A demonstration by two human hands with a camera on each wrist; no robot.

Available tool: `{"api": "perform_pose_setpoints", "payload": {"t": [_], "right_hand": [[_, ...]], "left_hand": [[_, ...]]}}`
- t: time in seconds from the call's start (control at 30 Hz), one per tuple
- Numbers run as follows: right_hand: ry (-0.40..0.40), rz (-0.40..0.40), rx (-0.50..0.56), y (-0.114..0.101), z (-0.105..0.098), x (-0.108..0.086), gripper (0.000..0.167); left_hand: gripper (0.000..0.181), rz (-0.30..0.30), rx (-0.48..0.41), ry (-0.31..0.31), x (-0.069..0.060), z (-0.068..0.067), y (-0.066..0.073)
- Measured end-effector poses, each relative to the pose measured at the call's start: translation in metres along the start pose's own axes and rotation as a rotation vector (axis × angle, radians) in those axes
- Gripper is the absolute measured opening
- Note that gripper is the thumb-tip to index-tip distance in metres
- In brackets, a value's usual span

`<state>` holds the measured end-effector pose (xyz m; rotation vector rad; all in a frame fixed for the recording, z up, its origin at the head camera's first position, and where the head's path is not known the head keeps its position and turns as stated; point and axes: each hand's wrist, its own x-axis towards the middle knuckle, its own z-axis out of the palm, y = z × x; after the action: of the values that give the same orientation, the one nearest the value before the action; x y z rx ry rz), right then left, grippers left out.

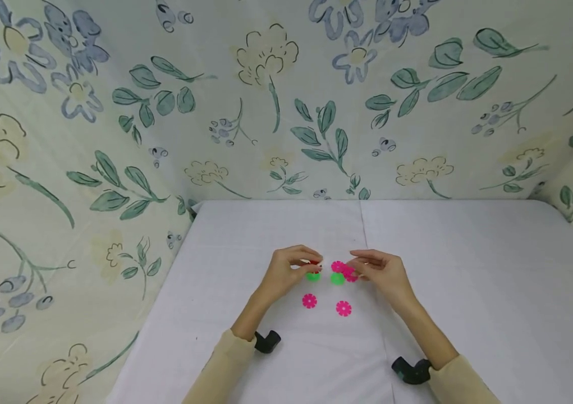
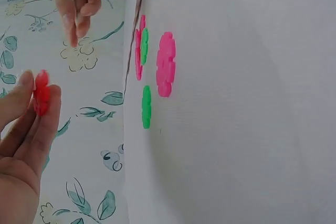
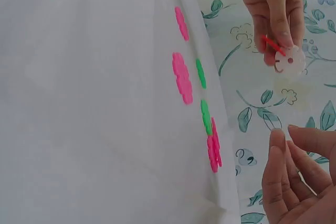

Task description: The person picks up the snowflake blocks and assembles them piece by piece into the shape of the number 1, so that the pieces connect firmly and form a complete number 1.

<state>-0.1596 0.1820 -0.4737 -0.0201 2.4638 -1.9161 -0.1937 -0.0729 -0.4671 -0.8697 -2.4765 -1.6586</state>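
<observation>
above the white table (image 1: 473, 258), i have the left hand (image 1: 287, 270) pinching the red notched disc (image 2: 42, 94) — the right hand (image 1: 386, 274), loosely bent, holds nothing. i judge the disc light, stiff, perhaps slick — best gripped by its rim.

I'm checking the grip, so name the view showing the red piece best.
Left wrist: the red piece shows largest, its bumpy outline visible. Head shows it small, partly hidden by the left hand; right wrist, just a thin strip.
</observation>
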Motion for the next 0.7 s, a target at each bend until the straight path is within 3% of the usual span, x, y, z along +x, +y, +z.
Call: {"api": "perform_pose_setpoints", "payload": {"t": [0.37, 0.7], "right_hand": [[-0.056, 0.063, -0.169, 0.012, -0.004, 0.011, 0.037], [-0.080, 0.061, -0.224, 0.020, 0.007, 0.028, 0.037]], "left_hand": [[0.018, -0.054, -0.096, 0.048, -0.002, -0.004, -0.003], [0.022, -0.083, -0.221, 0.060, -0.002, -0.006, -0.008]]}}
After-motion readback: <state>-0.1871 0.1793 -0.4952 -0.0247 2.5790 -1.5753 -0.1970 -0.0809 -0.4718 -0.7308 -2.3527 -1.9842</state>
